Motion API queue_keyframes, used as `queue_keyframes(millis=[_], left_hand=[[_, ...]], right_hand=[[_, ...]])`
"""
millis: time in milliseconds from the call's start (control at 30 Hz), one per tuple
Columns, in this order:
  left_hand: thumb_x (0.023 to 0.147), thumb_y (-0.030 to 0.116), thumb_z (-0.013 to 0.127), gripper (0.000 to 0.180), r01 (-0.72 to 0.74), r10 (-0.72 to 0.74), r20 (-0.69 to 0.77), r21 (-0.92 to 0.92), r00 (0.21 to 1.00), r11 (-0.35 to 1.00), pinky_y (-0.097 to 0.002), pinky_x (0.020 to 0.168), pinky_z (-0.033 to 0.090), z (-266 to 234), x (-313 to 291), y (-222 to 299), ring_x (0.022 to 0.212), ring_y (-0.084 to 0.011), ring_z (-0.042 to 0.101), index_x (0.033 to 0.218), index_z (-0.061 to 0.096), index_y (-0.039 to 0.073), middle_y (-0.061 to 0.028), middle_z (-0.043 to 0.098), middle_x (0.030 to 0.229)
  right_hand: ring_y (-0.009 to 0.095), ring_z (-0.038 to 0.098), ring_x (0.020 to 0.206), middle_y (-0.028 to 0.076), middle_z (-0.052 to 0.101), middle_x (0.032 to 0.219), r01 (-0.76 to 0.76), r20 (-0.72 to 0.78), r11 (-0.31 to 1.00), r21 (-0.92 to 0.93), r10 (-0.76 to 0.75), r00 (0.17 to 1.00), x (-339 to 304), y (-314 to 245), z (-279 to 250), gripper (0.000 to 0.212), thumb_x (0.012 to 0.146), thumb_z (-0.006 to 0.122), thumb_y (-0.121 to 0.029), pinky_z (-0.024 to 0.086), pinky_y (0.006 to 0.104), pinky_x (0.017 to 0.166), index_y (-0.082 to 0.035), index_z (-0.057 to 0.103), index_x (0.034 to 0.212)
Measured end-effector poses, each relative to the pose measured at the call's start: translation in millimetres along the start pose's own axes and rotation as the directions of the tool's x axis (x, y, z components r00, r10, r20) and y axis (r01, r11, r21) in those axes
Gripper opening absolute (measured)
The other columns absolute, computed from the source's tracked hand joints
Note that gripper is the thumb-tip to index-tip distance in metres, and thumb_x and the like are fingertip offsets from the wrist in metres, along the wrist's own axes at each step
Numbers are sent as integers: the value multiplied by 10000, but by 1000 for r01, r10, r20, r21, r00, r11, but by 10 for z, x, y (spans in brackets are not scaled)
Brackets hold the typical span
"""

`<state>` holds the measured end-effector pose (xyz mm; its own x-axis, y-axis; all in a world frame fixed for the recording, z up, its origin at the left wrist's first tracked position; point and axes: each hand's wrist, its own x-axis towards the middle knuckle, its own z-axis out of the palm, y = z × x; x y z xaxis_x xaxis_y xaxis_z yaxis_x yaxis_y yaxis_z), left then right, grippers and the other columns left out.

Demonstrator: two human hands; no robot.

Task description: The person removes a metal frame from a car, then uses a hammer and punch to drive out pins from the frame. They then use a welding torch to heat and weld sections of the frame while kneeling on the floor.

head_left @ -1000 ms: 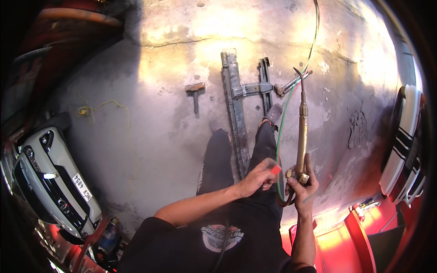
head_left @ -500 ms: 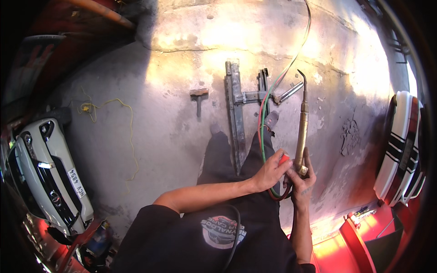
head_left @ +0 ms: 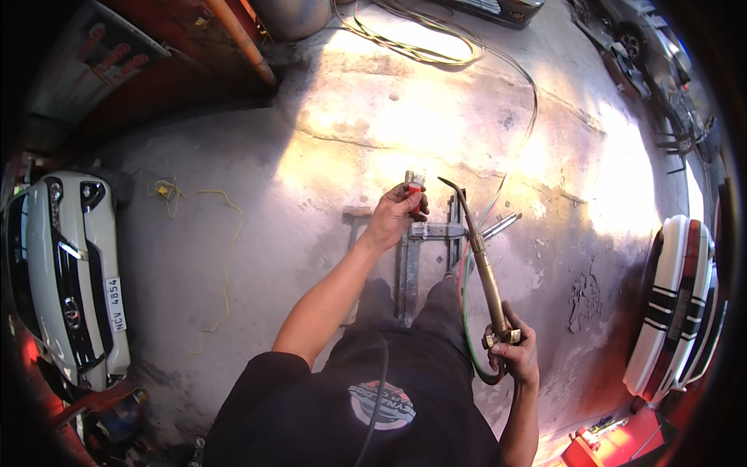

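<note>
Head cam, brass-clr torch (head_left: 488, 284), bent tip (head_left: 457, 193)

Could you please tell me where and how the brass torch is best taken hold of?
Probably the brass torch is best gripped on its straight barrel, from the right: the green hose loops at its left, the right hand holds the valve end, and the bent tip lies at the far end.

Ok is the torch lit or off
The torch looks unlit: no flame shows at its tip; whether gas flows, I cannot tell.
</note>
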<state>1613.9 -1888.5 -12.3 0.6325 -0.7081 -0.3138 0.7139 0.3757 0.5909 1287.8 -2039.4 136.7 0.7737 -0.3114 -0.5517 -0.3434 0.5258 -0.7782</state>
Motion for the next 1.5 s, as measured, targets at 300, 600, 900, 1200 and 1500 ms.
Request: queue_keyframes(millis=[300, 600, 900, 1200, 1500], left_hand=[[976, 150, 677, 118, -77, 81, 12, -176, 997, 981, -319, 696, 550, -236, -320, 268, 757, -146, 644, 1067, 646, 81, -9, 651, 854], [873, 80, 751, 322, -151, 173, -277, 100, 945, 983, -306, 784, 543, -766, -605, 700, 855, -180, 665, 1175, 665, 9, -68, 693, 948], [862, 27, 658, 381, -114, 125, 51, -169, 991, 979, -361, 724, 542, -689, -661, 764, 789, -214, 628, 1232, 580, -20, -115, 596, 945], [1063, 223, 513, 304, -319, 322, -3, 124, 947, 940, -307, 789, 489, -384, -516, 1104, 805, -127, 565, 1261, 572, 0, -22, 601, 951], [1069, 380, 497, 300, -177, 221, 230, -199, 948, 964, -306, 630, 405, -337, -547, 1166, 685, -158, 488, 1138, 638, 126, -34, 558, 801]], right_hand=[[162, 653, 750, 137, 699, 985, -13, 133, 969, -248, 47, 990, -66, -50, 204, 854, 751, 806, 8, 528, 279, 644, 47, 408, 1505], [121, 594, 578, 107, 679, 958, 29, 114, 966, -256, 0, 993, -108, -179, 528, 792, 838, 724, 26, 496, 254, 481, -38, 381, 1550], [130, 606, 593, 121, 693, 962, 16, 225, 955, -296, 54, 973, 8, -228, 638, 783, 820, 720, 24, 504, 260, 508, -29, 405, 1534], [192, 648, 615, 210, 681, 1010, 206, 227, 957, -206, -158, 961, 32, -32, 547, 791, 862, 754, -216, 535, 307, 505, 35, 392, 1519], [207, 669, 709, 243, 670, 1028, 155, 272, 979, -131, -115, 955, 74, 107, 384, 846, 829, 795, -294, 554, 297, 550, 35, 413, 1508]])
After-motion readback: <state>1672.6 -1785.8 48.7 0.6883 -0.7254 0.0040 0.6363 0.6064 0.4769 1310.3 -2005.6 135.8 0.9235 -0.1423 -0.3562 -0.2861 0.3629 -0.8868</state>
